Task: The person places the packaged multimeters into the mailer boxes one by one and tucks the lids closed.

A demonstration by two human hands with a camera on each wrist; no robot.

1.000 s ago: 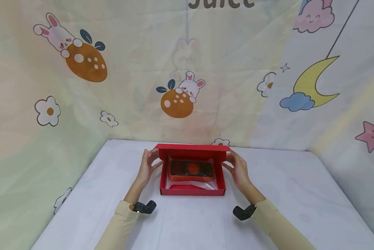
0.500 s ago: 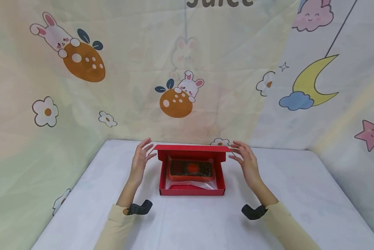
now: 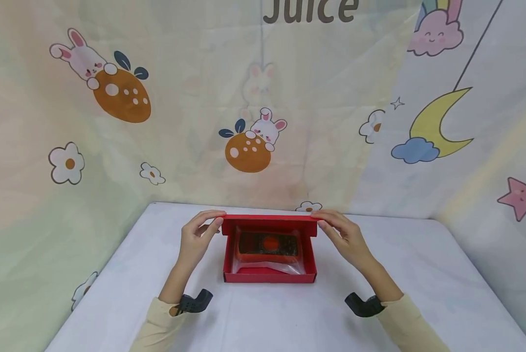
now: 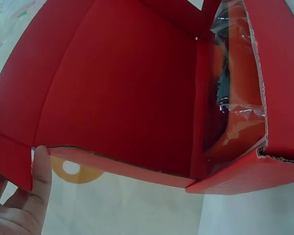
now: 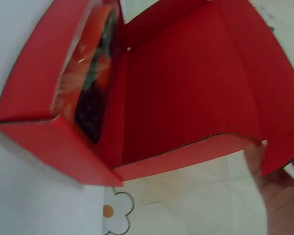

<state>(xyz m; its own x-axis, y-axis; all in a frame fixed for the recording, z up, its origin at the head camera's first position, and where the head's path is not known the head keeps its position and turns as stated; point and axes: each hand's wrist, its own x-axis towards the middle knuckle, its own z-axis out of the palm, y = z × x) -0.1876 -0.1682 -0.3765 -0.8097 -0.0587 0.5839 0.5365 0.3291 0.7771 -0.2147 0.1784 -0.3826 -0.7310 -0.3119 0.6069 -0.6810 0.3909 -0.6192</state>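
Observation:
A red cardboard box (image 3: pixel 269 278) sits on the table with its lid (image 3: pixel 269 225) raised and leaning over the back. Inside lies an orange item with a dark label (image 3: pixel 269 245), wrapped in clear plastic. My left hand (image 3: pixel 196 239) pinches the left corner of the lid's front flap, thumb on one side and fingers on the other, as the left wrist view shows. On the opposite corner, my right hand (image 3: pixel 348 239) pinches the flap the same way. The right wrist view shows the lid's red side flap (image 5: pixel 186 155) standing out beside the box wall.
The white table (image 3: pixel 267 318) reaches back to a cloth backdrop (image 3: pixel 179 98) printed with rabbits, flowers and a moon. Black wrist cameras are strapped to both wrists, the left camera (image 3: pixel 194 301) and the right camera (image 3: pixel 364 305).
Both hands left the sides of the lid, spread apart from it with fingers loose, and now grip its front flap corners. The box has stayed in place; the head view has tilted slightly.

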